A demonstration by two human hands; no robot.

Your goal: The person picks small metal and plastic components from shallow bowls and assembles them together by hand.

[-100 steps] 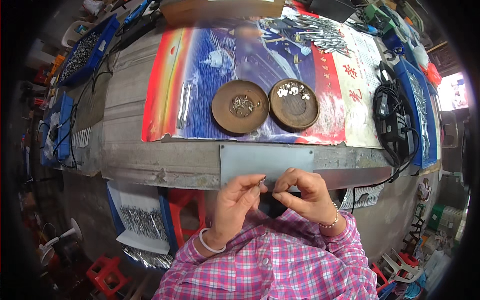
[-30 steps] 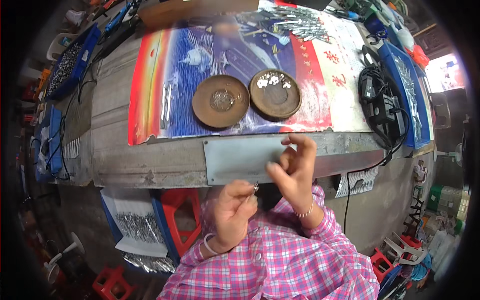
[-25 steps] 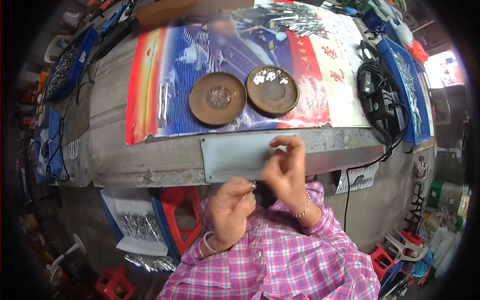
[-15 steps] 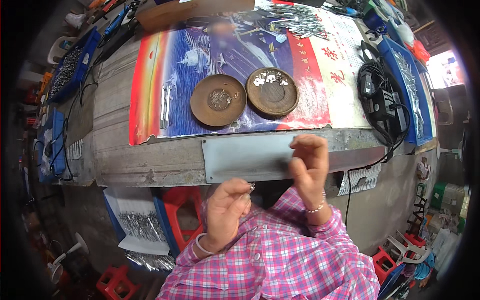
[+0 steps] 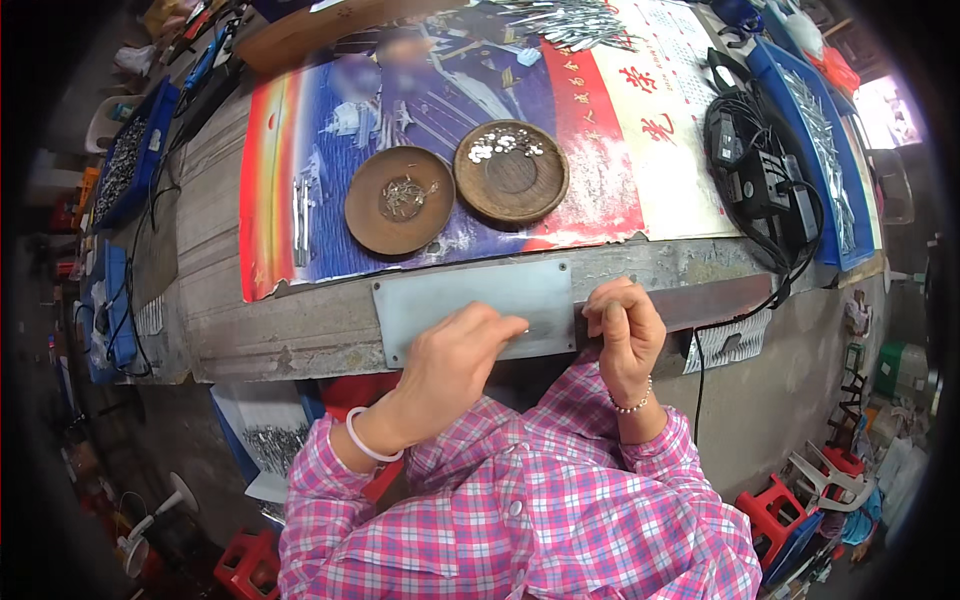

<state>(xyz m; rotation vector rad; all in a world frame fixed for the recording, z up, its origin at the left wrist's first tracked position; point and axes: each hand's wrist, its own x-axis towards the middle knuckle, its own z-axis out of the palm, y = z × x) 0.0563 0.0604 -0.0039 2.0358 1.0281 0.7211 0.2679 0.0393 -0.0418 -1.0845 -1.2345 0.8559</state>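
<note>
My left hand (image 5: pixel 450 355) reaches over a pale grey metal plate (image 5: pixel 470 290) at the bench edge. Its fingers are pinched, and a tiny shiny bit shows at the fingertips, too small to name. To its right my right hand (image 5: pixel 625 335) is raised with fingers curled and thumb pressed against them; whatever it may hold is hidden. Beyond the plate stand two round wooden dishes. The left dish (image 5: pixel 372 220) has a heap of thin metal pieces (image 5: pixel 403 197) in its middle; the right dish (image 5: pixel 545 190) carries small shiny discs (image 5: pixel 505 145) along its far side.
A printed poster (image 5: pixel 610 190) covers part of the bench. Black cables and adapters (image 5: pixel 765 185) lie at the right, beside a blue tray (image 5: pixel 855 250) of metal pieces. Slender metal pieces (image 5: pixel 575 22) are heaped at the back. Another blue bin (image 5: pixel 165 110) stands far left.
My left hand has moved forward and right, from near my lap to over the plate. My right hand has lowered slightly, its fingers drawing closed. The whole view has shifted a little.
</note>
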